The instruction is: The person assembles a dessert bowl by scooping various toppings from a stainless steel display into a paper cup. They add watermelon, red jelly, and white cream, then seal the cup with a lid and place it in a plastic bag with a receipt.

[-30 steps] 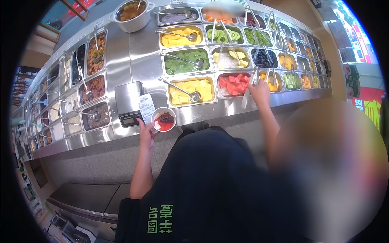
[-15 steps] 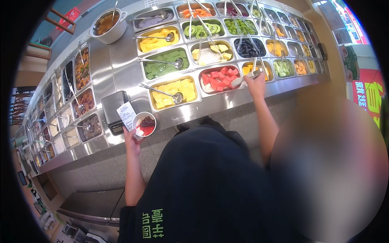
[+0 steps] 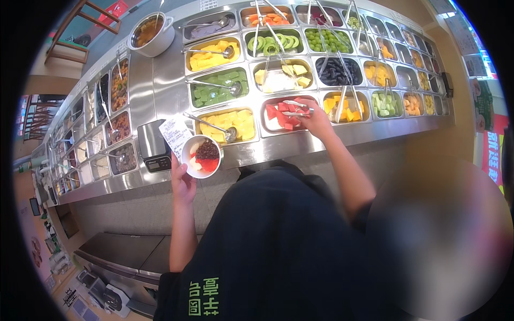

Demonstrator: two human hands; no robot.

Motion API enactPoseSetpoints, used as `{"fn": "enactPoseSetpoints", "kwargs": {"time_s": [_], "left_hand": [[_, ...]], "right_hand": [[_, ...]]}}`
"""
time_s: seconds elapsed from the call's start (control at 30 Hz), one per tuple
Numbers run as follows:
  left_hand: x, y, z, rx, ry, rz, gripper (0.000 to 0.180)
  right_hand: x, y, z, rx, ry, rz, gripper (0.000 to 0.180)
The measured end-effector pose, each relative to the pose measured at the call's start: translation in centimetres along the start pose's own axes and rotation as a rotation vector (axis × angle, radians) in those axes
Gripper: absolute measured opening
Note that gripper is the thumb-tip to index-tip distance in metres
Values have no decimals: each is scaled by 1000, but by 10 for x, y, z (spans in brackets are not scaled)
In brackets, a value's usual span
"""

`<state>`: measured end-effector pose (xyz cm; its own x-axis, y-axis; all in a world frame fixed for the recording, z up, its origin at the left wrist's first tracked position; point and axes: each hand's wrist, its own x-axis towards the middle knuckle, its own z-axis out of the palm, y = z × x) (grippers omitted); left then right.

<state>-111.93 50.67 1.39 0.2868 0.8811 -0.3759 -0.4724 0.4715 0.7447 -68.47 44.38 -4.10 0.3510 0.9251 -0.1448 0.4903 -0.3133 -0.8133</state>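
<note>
While the left hand [image 3: 183,182] grips a bowl [image 3: 201,156], the right hand [image 3: 317,120] clasps tongs [image 3: 295,108] pointing left.

- Small round white bowl [image 3: 200,156]: held upright in the left hand [image 3: 182,182] over the front edge of the steel surface [image 3: 300,145], holding red fruit pieces, pale pieces and a dark red-brown heap.
- White paper slip [image 3: 175,134]: pinched against the bowl's left rim, standing up and tilted left.
- Metal tongs [image 3: 295,108]: gripped by the right hand [image 3: 317,121], lying nearly level, tips pointing left over the red cubes.
- Rectangular steel tray of red watermelon cubes [image 3: 282,113]: front row, partly filled, pale bottom showing.
</note>
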Motion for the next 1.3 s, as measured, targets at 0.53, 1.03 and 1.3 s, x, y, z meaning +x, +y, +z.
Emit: {"fn": "enactPoseSetpoints", "kwargs": {"time_s": [0.53,1.03,1.3], "left_hand": [[39,-81,37,60,2,-175,95],[84,-98,90,63,-181,-288,79],[85,-85,67,29,-135,-313,67]], "right_hand": [[2,-1,-39,614,123,68,48],[-60,-109,-59,613,47,-104,55],[-55,-26,-103,405,297,79,49]]}}
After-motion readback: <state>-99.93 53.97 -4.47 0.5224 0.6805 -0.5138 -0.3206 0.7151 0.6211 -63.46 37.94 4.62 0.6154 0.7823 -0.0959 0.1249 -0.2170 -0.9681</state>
